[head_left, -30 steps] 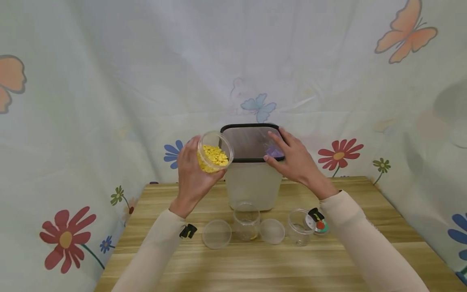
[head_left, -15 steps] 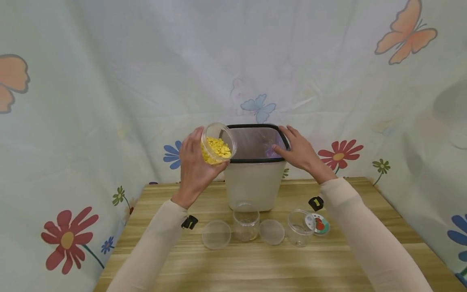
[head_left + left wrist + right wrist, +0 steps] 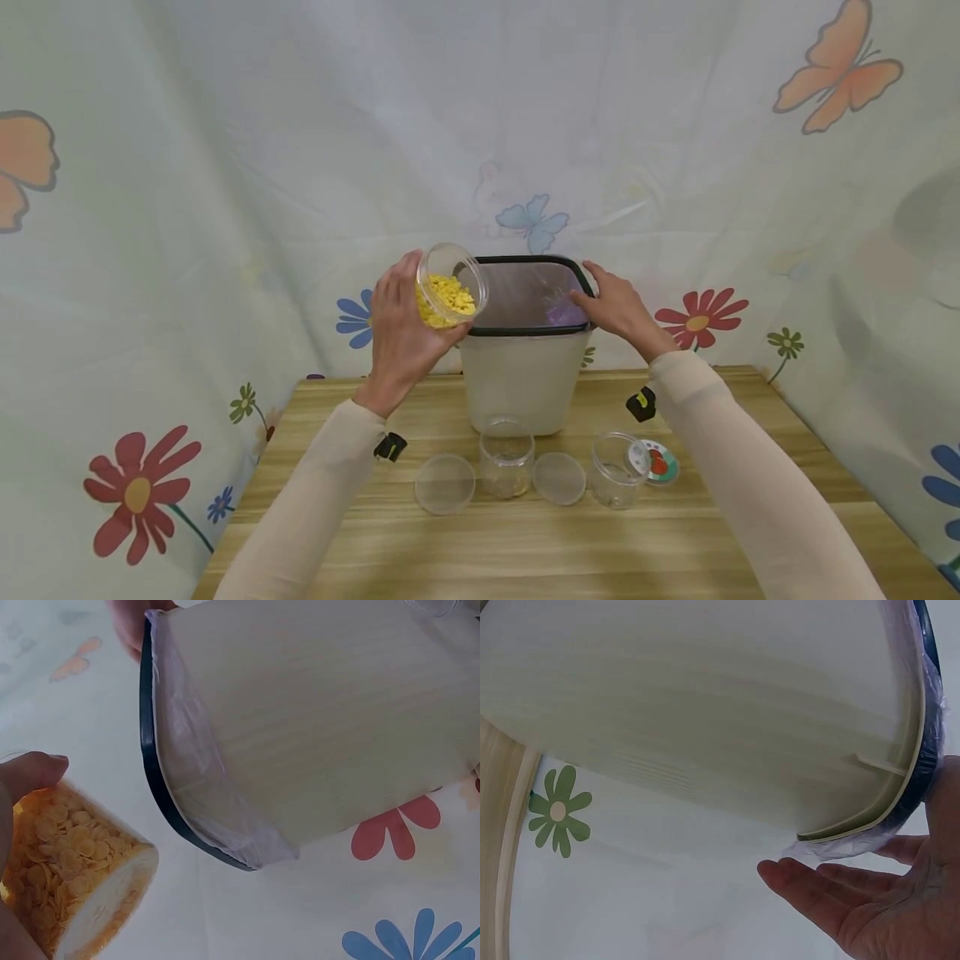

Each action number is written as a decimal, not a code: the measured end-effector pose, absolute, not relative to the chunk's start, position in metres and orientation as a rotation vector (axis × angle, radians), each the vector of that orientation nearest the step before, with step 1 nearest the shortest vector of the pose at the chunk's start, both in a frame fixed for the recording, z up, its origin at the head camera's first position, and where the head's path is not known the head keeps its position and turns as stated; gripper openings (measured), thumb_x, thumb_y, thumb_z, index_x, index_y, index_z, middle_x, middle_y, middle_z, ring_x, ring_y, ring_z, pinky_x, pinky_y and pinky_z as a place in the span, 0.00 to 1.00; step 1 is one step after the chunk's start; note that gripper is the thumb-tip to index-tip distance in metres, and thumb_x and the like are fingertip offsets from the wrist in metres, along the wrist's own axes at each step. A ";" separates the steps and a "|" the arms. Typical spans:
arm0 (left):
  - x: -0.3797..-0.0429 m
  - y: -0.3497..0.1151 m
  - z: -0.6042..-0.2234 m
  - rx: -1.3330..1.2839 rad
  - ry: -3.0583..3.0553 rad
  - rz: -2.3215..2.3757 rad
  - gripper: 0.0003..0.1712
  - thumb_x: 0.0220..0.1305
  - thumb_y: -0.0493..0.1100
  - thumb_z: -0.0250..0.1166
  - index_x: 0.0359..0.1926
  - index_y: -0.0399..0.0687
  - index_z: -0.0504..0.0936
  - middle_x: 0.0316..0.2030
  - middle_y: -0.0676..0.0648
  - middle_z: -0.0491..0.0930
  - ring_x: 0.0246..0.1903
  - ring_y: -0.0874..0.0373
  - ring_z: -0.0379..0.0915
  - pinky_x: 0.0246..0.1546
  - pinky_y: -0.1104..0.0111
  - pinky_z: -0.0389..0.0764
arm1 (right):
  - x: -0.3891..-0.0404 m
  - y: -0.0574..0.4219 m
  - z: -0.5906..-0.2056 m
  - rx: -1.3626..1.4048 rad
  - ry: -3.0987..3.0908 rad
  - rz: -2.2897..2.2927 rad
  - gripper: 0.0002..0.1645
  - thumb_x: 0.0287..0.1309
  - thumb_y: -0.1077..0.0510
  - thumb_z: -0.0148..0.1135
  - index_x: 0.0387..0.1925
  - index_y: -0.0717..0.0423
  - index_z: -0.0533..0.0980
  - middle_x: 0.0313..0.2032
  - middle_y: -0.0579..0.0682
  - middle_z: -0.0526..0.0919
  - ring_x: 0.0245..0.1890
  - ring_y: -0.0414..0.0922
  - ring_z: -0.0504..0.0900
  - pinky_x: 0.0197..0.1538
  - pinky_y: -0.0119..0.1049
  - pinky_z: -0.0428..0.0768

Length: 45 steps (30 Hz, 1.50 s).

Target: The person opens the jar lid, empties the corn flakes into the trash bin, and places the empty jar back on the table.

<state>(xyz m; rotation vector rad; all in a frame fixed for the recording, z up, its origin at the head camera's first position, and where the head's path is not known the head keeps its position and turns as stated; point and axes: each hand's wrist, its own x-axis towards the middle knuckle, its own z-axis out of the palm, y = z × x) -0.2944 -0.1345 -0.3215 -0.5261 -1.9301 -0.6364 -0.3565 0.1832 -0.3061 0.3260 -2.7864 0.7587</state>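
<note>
Tilted at the left of the trash bin's mouth is a clear plastic jar (image 3: 452,285) part-filled with yellow flakes (image 3: 448,300). My left hand (image 3: 405,321) grips it around the side, its open top facing up and toward the bin. In the left wrist view the jar (image 3: 79,862) shows its pale base and the flakes through its wall. The off-white trash bin (image 3: 521,375) has a dark rim and a thin purple bag lining. My right hand (image 3: 617,307) holds the bin's right rim, thumb over the inside and fingers outside, as the right wrist view also shows.
In front of the bin on the wooden table (image 3: 480,558) stand two clear plastic jars, one in the middle (image 3: 507,467) and one to the right (image 3: 617,479). Two translucent lids (image 3: 445,485) lie beside them. A round green-and-red label (image 3: 660,462) lies at the right. A printed curtain surrounds the table.
My left hand has raised the jar and shifted it slightly right, toward the bin. My right hand has moved from over the mouth to the right rim; the bin's top has shifted slightly right.
</note>
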 end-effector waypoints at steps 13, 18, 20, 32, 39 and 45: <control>-0.306 -0.137 -0.314 -0.528 -1.943 -0.646 0.61 0.38 0.56 0.80 0.71 0.47 0.58 0.65 0.43 0.67 0.62 0.45 0.63 0.64 0.49 0.64 | -0.365 0.178 -0.313 0.222 -2.819 0.905 0.34 0.68 0.57 0.42 0.74 0.59 0.56 0.63 0.68 0.73 0.37 0.52 0.85 0.35 0.38 0.84; -0.316 -0.134 -0.305 -0.539 -1.979 -0.633 0.60 0.41 0.57 0.78 0.72 0.49 0.57 0.67 0.44 0.66 0.64 0.45 0.61 0.67 0.50 0.62 | -0.370 0.176 -0.315 0.211 -2.808 0.927 0.34 0.68 0.58 0.42 0.74 0.58 0.56 0.63 0.68 0.72 0.32 0.50 0.84 0.32 0.36 0.84; -0.319 -0.132 -0.301 -0.544 -1.989 -0.616 0.60 0.42 0.58 0.78 0.72 0.49 0.56 0.66 0.43 0.66 0.65 0.45 0.60 0.67 0.50 0.61 | -0.371 0.175 -0.316 0.206 -2.805 0.931 0.34 0.68 0.58 0.42 0.75 0.58 0.56 0.63 0.68 0.72 0.31 0.49 0.84 0.32 0.36 0.84; -0.338 -0.128 -0.293 -0.551 -2.034 -0.522 0.61 0.41 0.59 0.78 0.72 0.46 0.57 0.68 0.44 0.64 0.66 0.46 0.59 0.67 0.50 0.60 | -0.374 0.169 -0.316 0.171 -2.822 0.937 0.35 0.68 0.58 0.43 0.75 0.58 0.54 0.62 0.69 0.73 0.22 0.44 0.83 0.28 0.34 0.81; -0.347 -0.126 -0.292 -0.557 -2.073 -0.425 0.62 0.41 0.60 0.78 0.73 0.46 0.56 0.69 0.44 0.64 0.66 0.45 0.59 0.67 0.48 0.60 | -0.372 0.167 -0.315 0.157 -2.820 0.957 0.35 0.68 0.58 0.44 0.75 0.58 0.54 0.63 0.69 0.72 0.23 0.44 0.84 0.29 0.33 0.81; -0.355 -0.125 -0.290 -0.570 -2.077 -0.306 0.60 0.43 0.60 0.77 0.73 0.47 0.56 0.68 0.45 0.65 0.65 0.44 0.60 0.68 0.49 0.59 | -0.372 0.166 -0.315 0.158 -2.817 0.962 0.36 0.68 0.59 0.43 0.75 0.58 0.54 0.58 0.69 0.76 0.21 0.43 0.82 0.28 0.32 0.80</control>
